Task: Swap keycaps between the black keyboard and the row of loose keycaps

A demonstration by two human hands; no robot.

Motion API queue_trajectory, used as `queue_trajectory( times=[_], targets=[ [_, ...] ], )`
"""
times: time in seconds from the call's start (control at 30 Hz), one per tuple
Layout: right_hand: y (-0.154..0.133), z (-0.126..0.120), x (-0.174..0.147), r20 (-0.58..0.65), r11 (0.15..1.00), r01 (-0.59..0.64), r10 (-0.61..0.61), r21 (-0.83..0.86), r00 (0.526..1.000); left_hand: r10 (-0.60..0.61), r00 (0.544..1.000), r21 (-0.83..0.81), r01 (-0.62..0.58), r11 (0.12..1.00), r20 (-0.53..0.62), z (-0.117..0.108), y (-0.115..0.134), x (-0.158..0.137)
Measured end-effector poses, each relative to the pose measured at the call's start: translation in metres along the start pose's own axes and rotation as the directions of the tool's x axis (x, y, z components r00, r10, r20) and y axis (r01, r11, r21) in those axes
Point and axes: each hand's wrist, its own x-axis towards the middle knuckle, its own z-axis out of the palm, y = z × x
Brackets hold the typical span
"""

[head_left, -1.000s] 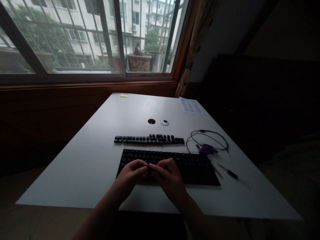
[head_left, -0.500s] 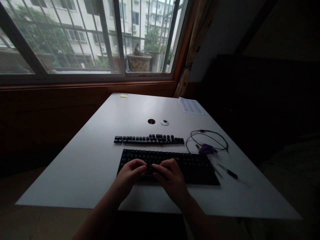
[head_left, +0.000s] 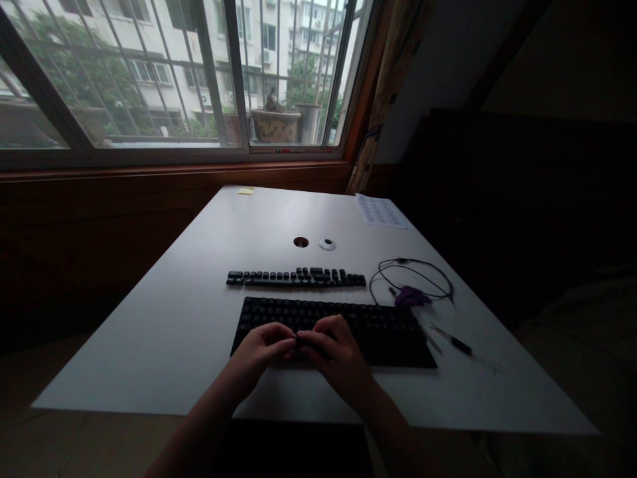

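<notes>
A black keyboard (head_left: 393, 335) lies on the white table, and both hands meet over its left half. My left hand (head_left: 266, 345) is closed in a pinch, thumb against the fingers. Facing it, my right hand (head_left: 334, 345) pinches too, with its fingertips nearly touching the left ones. A small black keycap (head_left: 298, 340) shows between the fingertips, mostly covered by them. Behind the keyboard, loose black keycaps (head_left: 279, 283) stand in rows, with a long bar-shaped one among them.
To the right lie a looped black cable (head_left: 438, 265), a purple cloth (head_left: 412, 297) and a black-handled wire tool (head_left: 461, 346). Farther back are a round cable hole (head_left: 301, 242), its white cover (head_left: 327, 244), a printed sheet (head_left: 381, 211) and yellow sticky notes (head_left: 245, 190).
Both hands have come slightly lower and nearer to me, fingertips closer together. The keycap between them is more hidden. The keyboard and loose keycaps stay put.
</notes>
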Motion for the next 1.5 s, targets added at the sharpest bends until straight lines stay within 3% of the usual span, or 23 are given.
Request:
queue_trajectory(
  times=[0.17,0.3,0.43,0.53,0.6,0.77,1.07,1.5],
  targets=[
    [-0.002,-0.005,0.000,0.026,0.999,0.019,-0.018,-0.035,0.999,-0.017,0.999,0.023,0.016,1.000,0.030,-0.001,-0.001,0.000],
    [0.014,-0.015,-0.007,0.063,0.993,-0.048,0.055,-0.109,0.997,0.001,1.000,0.062,-0.002,0.998,0.015,-0.010,0.004,-0.006],
    [0.041,-0.034,-0.020,0.082,0.966,-0.126,0.148,-0.225,0.986,0.146,0.978,0.228,-0.110,0.967,-0.146,-0.033,0.011,-0.015],
    [0.055,-0.045,-0.028,0.065,0.949,-0.156,0.180,-0.273,0.981,0.284,0.924,0.458,-0.143,0.877,-0.255,-0.053,0.011,-0.017],
    [0.058,-0.047,-0.030,0.065,0.945,-0.154,0.179,-0.288,0.982,0.382,0.886,0.562,-0.181,0.807,-0.263,-0.065,0.007,-0.016],
    [0.052,-0.035,-0.026,0.077,0.950,-0.132,0.159,-0.284,0.984,0.501,0.840,0.693,-0.233,0.683,-0.211,-0.084,-0.009,-0.012],
    [0.052,-0.024,-0.019,0.149,0.947,-0.103,0.154,-0.304,0.977,0.493,0.868,0.772,-0.274,0.573,-0.058,-0.103,-0.022,-0.020],
    [0.052,-0.024,-0.025,0.146,0.924,-0.086,0.150,-0.373,0.978,0.470,0.873,0.882,-0.318,0.349,0.129,-0.100,-0.031,-0.022]
  ],
)
